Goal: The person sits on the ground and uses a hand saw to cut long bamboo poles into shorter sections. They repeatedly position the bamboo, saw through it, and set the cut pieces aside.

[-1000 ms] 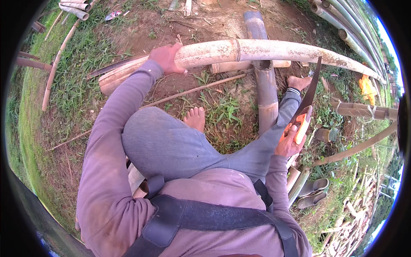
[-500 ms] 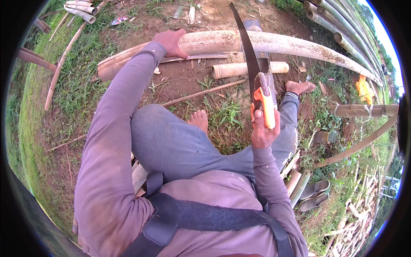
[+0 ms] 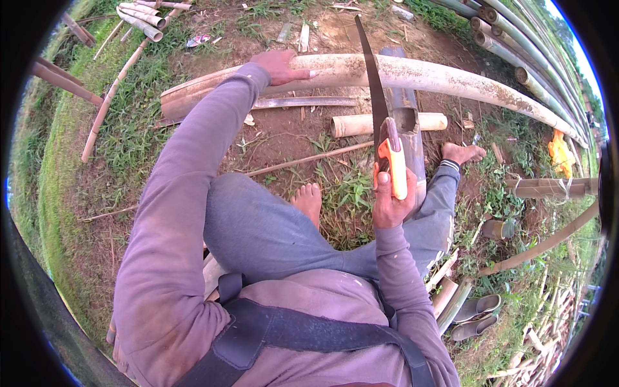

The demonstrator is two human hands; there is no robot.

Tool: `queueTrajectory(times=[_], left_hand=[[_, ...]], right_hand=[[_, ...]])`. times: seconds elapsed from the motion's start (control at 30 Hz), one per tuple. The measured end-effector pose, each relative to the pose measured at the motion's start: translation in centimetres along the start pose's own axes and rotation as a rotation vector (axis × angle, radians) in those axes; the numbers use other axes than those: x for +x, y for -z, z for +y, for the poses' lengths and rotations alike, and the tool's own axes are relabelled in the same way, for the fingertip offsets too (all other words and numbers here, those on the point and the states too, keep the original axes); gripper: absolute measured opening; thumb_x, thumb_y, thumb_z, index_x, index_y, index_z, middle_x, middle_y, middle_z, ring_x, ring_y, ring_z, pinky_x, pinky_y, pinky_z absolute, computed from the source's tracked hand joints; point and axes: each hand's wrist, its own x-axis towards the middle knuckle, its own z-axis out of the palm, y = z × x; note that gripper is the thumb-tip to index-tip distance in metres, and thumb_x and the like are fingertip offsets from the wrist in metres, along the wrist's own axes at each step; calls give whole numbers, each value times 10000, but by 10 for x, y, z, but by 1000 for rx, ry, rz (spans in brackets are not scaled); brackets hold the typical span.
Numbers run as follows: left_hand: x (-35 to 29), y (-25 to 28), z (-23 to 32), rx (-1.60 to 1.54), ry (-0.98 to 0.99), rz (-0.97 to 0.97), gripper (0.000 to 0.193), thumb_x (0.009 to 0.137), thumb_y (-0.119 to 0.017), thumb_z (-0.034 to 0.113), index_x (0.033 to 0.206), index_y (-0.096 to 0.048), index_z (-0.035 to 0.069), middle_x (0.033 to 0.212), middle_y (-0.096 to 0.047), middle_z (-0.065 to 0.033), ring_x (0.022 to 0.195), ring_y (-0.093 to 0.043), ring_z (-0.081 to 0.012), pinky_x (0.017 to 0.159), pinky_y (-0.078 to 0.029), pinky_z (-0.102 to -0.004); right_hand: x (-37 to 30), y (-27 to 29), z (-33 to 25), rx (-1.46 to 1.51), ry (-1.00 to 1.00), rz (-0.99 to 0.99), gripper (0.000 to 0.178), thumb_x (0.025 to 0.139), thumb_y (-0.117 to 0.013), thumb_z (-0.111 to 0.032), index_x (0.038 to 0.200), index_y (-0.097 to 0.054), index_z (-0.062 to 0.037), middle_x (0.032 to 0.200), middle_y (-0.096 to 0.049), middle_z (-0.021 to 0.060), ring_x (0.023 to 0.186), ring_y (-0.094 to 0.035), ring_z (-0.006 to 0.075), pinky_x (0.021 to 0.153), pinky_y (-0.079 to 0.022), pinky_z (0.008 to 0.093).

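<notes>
A long, pale bamboo pole [image 3: 464,80] runs from side to side in front of me, its split left end lying near the grass. My left hand [image 3: 282,66] grips it from above, left of the saw, with the thumb lying along the pole. In my right hand [image 3: 392,205], the fingers are closed round the orange handle of a handsaw [image 3: 398,169]. Its dark blade points away from me and crosses the pole, tip beyond the far side. Beneath the pole lies a thick, dark bamboo log [image 3: 412,145] with a hole in its top.
A short bamboo piece [image 3: 354,125] lies by the log. Stacked bamboo poles [image 3: 509,51] fill the far right, and cut tubes [image 3: 142,16] the far left. Boots [image 3: 477,308] stand at right, near an orange cloth [image 3: 560,155] and a tied bamboo rail [image 3: 548,188].
My left hand has slid slightly right, and its thumb now lies along the pole instead of hanging over the near side. The saw handle has swung a little left. The whole view has shifted slightly.
</notes>
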Motion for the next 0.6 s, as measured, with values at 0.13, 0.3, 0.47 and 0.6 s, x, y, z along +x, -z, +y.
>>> queueTrajectory(times=[0.13, 0.3, 0.47, 0.6], left_hand=[[15, -3, 27, -49, 18, 29, 1052, 902, -455, 866, 1560, -466, 45, 1486, -585, -251, 1385, -565, -396, 1165, -441, -487], [43, -4, 84, -17, 72, 41, 972, 929, -405, 836, 1543, -511, 89, 1459, -624, -211, 1343, -609, -372, 1131, -469, -495], [53, -11, 109, -55, 138, 93, 915, 928, -384, 816, 1451, -616, 102, 1377, -689, -163, 1257, -671, -328, 1055, -513, -500], [55, -10, 109, -36, 155, 111, 910, 917, -390, 828, 1360, -702, 97, 1301, -734, -151, 1196, -708, -312, 1005, -540, -493]], right_hand=[[9, -4, -14, 156, -12, 1, 557, 1043, -680, -203, 1451, -453, 101, 1250, -658, 191, 1062, -688, 214, 923, -573, 328], [15, -6, -24, 146, 22, -17, 575, 1038, -658, -164, 1491, -444, 118, 1356, -628, 233, 1168, -676, 254, 987, -576, 364], [15, 0, -11, -76, 164, -7, 556, 1025, -653, -129, 1480, -459, 126, 1384, -624, 240, 1161, -685, 269, 975, -582, 366], [15, -3, -19, -11, 96, -15, 599, 1031, -673, -199, 1479, -455, 133, 1422, -589, 244, 1214, -654, 291, 995, -579, 378]])
